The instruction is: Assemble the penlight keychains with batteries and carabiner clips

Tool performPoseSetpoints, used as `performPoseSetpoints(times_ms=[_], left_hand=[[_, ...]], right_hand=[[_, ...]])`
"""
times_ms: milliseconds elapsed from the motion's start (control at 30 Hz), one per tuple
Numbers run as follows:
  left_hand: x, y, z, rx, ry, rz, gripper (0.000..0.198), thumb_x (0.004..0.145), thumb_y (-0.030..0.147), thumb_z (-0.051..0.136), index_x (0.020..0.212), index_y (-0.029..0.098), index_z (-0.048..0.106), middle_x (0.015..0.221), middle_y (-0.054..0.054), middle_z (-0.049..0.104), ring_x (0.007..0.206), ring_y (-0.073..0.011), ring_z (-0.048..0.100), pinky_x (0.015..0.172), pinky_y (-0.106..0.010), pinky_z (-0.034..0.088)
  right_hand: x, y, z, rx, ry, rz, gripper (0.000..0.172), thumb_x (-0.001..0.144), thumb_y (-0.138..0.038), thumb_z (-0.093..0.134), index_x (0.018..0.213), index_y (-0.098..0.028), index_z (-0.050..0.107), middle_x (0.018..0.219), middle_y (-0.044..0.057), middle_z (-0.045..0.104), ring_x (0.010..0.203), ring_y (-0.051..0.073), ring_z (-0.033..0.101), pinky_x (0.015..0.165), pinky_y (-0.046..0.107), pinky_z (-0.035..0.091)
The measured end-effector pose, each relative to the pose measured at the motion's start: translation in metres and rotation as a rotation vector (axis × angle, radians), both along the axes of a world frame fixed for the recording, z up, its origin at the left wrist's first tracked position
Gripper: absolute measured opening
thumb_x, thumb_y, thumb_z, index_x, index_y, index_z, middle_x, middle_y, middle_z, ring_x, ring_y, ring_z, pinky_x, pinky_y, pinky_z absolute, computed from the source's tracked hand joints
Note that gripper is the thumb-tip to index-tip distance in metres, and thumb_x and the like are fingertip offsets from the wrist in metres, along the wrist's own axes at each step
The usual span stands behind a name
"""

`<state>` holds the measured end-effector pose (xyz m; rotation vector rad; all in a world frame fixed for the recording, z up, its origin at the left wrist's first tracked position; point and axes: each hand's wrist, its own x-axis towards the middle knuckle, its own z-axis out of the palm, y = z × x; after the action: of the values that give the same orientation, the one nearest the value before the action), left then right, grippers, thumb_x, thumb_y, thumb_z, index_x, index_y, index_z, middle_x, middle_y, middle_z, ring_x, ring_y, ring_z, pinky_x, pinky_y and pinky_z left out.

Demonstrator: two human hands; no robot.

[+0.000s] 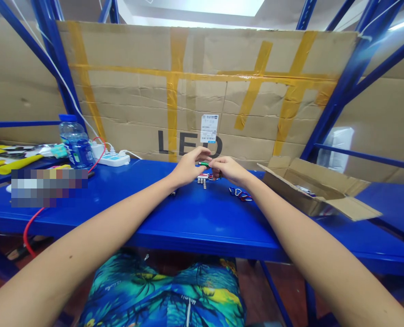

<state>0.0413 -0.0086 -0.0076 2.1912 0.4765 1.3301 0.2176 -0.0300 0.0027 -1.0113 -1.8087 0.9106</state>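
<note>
A small green metal tube (pixel 203 163) is held level above the blue table, between my two hands. My left hand (pixel 188 168) has its thumb and fingers curved around the tube's left end. With thumb and fingertips pinched, my right hand (pixel 229 168) grips its right end. Just below my hands lie several slim red and silver pieces (pixel 205 175), partly hidden by my fingers. Small silver round pieces (pixel 202 182) sit in short rows in front of them. To the right, near my right wrist, are several blue, silver and red carabiners (pixel 240 194).
An open cardboard box (pixel 290 193) stands on the right of the blue table (pixel 202 218). At left are a plastic bottle (pixel 75 143), a white power strip (pixel 111 158), yellow-handled tools (pixel 19 164) and a red cable (pixel 26 234). A large cardboard panel (pixel 137 104) rises behind.
</note>
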Motion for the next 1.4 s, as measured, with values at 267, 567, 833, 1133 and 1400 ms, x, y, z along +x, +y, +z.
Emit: performPoseSetpoints(times_ms=[267, 567, 833, 1133, 1400], left_hand=[[-0.013, 0.008, 0.015, -0.436, -0.207, -0.039, 0.053, 0.092, 0.060, 0.030, 0.106, 0.018, 0.060, 0.122, -0.015, 0.067, 0.118, -0.0268, 0.062, 0.090, -0.042, 0.053], [-0.021, 0.016, 0.011, -0.715, -0.394, -0.209, 0.070, 0.087, 0.071, 0.034, 0.115, 0.014, 0.061, 0.121, -0.018, 0.067, 0.124, -0.0338, 0.056, 0.099, -0.046, 0.047], [-0.020, 0.014, 0.011, -0.745, -0.377, -0.213, 0.070, 0.084, 0.072, 0.040, 0.113, 0.013, 0.064, 0.113, -0.019, 0.070, 0.116, -0.0355, 0.060, 0.098, -0.049, 0.046], [-0.021, 0.018, 0.008, -0.750, -0.355, -0.249, 0.070, 0.083, 0.075, 0.039, 0.110, 0.016, 0.066, 0.107, -0.016, 0.073, 0.115, -0.0341, 0.062, 0.097, -0.048, 0.046], [-0.020, 0.018, 0.008, -0.739, -0.339, -0.250, 0.070, 0.082, 0.075, 0.038, 0.106, 0.016, 0.067, 0.107, -0.016, 0.073, 0.113, -0.0342, 0.062, 0.093, -0.047, 0.047]], right_hand=[[-0.002, 0.004, -0.001, 0.067, 0.079, -0.119, 0.019, 0.073, -0.014, 0.055, 0.055, -0.019, 0.052, 0.044, -0.004, 0.041, 0.043, 0.011, 0.039, 0.046, 0.027, 0.036], [-0.002, 0.005, 0.000, 0.118, 0.007, -0.159, 0.017, 0.073, -0.018, 0.055, 0.057, -0.018, 0.057, 0.041, -0.004, 0.041, 0.041, 0.010, 0.041, 0.045, 0.026, 0.035], [-0.003, 0.004, 0.001, 0.088, -0.036, -0.181, 0.017, 0.074, -0.017, 0.054, 0.057, -0.017, 0.058, 0.038, -0.004, 0.041, 0.039, 0.011, 0.041, 0.044, 0.025, 0.032], [-0.003, 0.004, 0.001, 0.096, -0.039, -0.191, 0.017, 0.074, -0.017, 0.054, 0.059, -0.017, 0.059, 0.040, -0.004, 0.042, 0.040, 0.010, 0.040, 0.043, 0.025, 0.033], [-0.003, 0.003, 0.001, 0.101, -0.024, -0.184, 0.018, 0.075, -0.018, 0.054, 0.057, -0.018, 0.057, 0.040, -0.004, 0.042, 0.039, 0.010, 0.040, 0.043, 0.025, 0.033]])
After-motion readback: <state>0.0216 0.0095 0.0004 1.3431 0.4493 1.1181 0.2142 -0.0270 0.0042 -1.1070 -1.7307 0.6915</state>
